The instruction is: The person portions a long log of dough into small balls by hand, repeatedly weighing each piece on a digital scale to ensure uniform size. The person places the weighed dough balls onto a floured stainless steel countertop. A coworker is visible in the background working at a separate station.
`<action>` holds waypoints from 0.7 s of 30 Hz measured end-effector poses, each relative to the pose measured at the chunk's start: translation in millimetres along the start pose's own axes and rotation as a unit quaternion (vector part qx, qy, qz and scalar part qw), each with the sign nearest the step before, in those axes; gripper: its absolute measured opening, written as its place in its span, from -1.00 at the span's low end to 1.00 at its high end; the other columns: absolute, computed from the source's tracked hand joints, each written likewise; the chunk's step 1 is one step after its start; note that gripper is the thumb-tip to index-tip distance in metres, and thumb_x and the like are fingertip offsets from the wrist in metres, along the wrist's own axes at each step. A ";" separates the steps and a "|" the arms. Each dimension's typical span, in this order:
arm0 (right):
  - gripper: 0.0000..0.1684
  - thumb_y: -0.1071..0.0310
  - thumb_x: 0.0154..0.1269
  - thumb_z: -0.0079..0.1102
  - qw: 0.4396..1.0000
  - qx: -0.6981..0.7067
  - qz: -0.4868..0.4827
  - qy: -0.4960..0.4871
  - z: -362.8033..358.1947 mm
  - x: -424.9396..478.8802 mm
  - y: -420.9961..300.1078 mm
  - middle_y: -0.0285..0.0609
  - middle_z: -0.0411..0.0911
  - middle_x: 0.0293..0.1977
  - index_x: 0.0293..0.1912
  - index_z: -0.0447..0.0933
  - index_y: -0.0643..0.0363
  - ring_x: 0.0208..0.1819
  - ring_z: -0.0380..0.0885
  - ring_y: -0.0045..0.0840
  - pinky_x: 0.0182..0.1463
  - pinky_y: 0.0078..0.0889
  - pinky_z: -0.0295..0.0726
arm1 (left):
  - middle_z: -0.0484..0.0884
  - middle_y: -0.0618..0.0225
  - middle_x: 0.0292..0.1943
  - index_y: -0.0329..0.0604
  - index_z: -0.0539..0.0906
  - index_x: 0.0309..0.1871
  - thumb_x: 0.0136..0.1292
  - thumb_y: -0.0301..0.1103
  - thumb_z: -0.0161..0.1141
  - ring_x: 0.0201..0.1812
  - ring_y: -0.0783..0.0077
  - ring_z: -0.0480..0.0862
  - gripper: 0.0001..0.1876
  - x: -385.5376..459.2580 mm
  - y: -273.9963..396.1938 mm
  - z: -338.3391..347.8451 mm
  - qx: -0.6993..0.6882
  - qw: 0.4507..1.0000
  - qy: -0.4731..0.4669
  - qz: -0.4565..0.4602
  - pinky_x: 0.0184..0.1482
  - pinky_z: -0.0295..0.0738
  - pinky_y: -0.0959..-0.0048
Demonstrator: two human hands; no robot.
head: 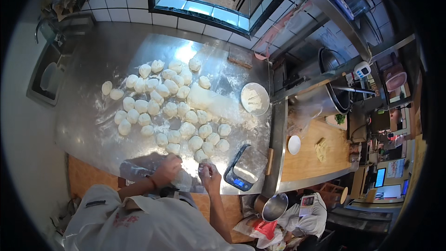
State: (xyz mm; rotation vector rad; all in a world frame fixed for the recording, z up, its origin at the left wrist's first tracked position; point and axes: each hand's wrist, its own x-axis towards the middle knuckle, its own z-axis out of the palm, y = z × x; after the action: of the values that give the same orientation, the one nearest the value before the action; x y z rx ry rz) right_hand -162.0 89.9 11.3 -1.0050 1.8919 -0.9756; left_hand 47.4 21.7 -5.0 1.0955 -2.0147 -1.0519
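Many dough balls lie on the floured steel table, beside a flattened piece of white dough or a floury sheet. My left hand is at the front edge area, its fingers curled just below one of the balls; whether it holds anything is hidden. To its right, my right hand has thumb and fingers drawn together just below another dough ball; what lies between the fingertips is unclear. A digital scale sits right of my right hand. Further back stands a white bowl of flour.
A sink is at the far left. A flat block lies near the tiled wall. To the right, past the table's raised edge, a wooden worktop holds a small white bowl and dough. Another person is low at right.
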 end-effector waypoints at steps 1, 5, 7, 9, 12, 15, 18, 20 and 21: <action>-0.72 0.36 0.47 0.07 1.000 0.014 0.009 0.005 1.2 -2.4 0.6 -0.10 0.71 -0.21 0.02 0.58 0.35 -0.20 0.68 -0.54 -0.03 -0.48 0.63 | 0.54 0.26 -0.35 -0.14 0.53 -0.16 0.45 -0.21 0.07 -0.31 0.29 0.58 -0.80 1.3 4.2 -1.8 -0.075 0.993 0.058 -0.076 -0.24 0.55 0.27; -0.75 0.41 0.49 0.04 0.994 0.103 0.038 -0.005 3.2 -3.6 7.1 -0.15 0.70 -0.20 0.00 0.59 0.34 -0.21 0.66 -0.59 -0.06 -0.55 0.61 | 0.61 0.28 -0.33 -0.09 0.53 -0.17 0.50 -0.16 0.10 -0.42 0.32 0.61 -0.79 23.7 -54.5 -39.0 -0.737 0.564 -0.044 -0.371 -0.38 0.62 0.23; -0.75 0.41 0.50 0.03 0.990 0.132 0.054 -0.009 2.9 -2.1 1.1 -0.16 0.70 -0.20 0.00 0.58 0.35 -0.21 0.65 -0.61 -0.08 -0.55 0.61 | 0.63 0.28 -0.26 -0.07 0.53 -0.17 0.48 -0.23 0.13 -0.42 0.33 0.63 -0.85 43.9 -29.5 -57.5 -0.710 0.616 0.005 -0.342 -0.41 0.65 0.25; -0.76 0.42 0.49 0.03 0.988 0.144 0.060 -0.009 2.4 -0.9 -1.4 -0.16 0.69 -0.19 0.00 0.58 0.35 -0.21 0.65 -0.59 -0.09 -0.54 0.62 | 0.62 0.27 -0.23 -0.09 0.53 -0.15 0.46 -0.29 0.15 -0.40 0.36 0.64 -0.89 61.6 -3.0 -67.6 -0.638 0.676 0.075 -0.361 -0.38 0.68 0.28; -0.76 0.41 0.44 0.09 0.997 0.076 0.021 0.013 0.5 1.2 2.5 -0.12 0.66 -0.16 0.01 0.56 0.33 -0.17 0.65 -0.49 -0.09 -0.48 0.63 | 0.59 0.28 -0.21 -0.10 0.51 -0.08 0.45 -0.34 0.16 -0.39 0.41 0.63 -0.90 69.5 6.8 -73.3 -0.571 0.720 0.130 -0.371 -0.36 0.67 0.36; -0.70 0.40 0.34 0.18 0.990 -0.082 -0.091 0.063 -3.5 5.9 2.3 -0.04 0.60 -0.06 0.03 0.54 0.27 -0.05 0.60 -0.26 0.00 -0.31 0.60 | 0.58 0.32 -0.26 -0.12 0.51 -0.06 0.45 -0.34 0.17 -0.41 0.50 0.60 -0.88 59.3 -2.2 -70.5 -0.480 0.804 0.109 -0.333 -0.39 0.59 0.48; -0.49 0.30 0.21 0.32 0.954 -0.210 -0.198 0.085 -4.7 15.4 -2.8 0.02 0.52 0.02 0.13 0.45 0.19 0.11 0.46 -0.06 0.18 -0.06 0.46 | 0.56 0.39 -0.37 -0.14 0.53 -0.09 0.47 -0.31 0.16 -0.46 0.58 0.56 -0.88 44.3 -0.9 -73.4 -0.432 0.833 0.043 -0.342 -0.48 0.45 0.56; -0.44 0.23 0.18 0.37 0.952 -0.253 -0.158 0.062 1.4 20.5 -12.4 0.02 0.50 -0.02 0.12 0.45 0.20 0.07 0.47 -0.07 0.12 -0.06 0.47 | 0.53 0.45 -0.47 -0.13 0.55 -0.14 0.48 -0.25 0.16 -0.53 0.63 0.52 -0.84 36.0 0.8 -71.7 -0.400 0.836 0.010 -0.376 -0.54 0.34 0.58; -0.42 0.19 0.16 0.39 0.950 -0.274 -0.139 0.050 7.1 20.7 -16.8 0.02 0.50 -0.03 0.12 0.45 0.21 0.05 0.48 -0.07 0.09 -0.05 0.48 | 0.51 0.47 -0.52 -0.12 0.56 -0.18 0.47 -0.21 0.17 -0.57 0.64 0.48 -0.81 32.0 -0.3 -69.6 -0.371 0.842 0.001 -0.392 -0.58 0.29 0.58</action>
State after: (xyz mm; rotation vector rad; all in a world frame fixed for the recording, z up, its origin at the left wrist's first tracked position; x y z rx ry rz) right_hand -159.1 63.1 17.5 -1.6059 2.2050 -0.6654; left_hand 87.4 -30.8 33.7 1.4507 -0.8964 -1.9969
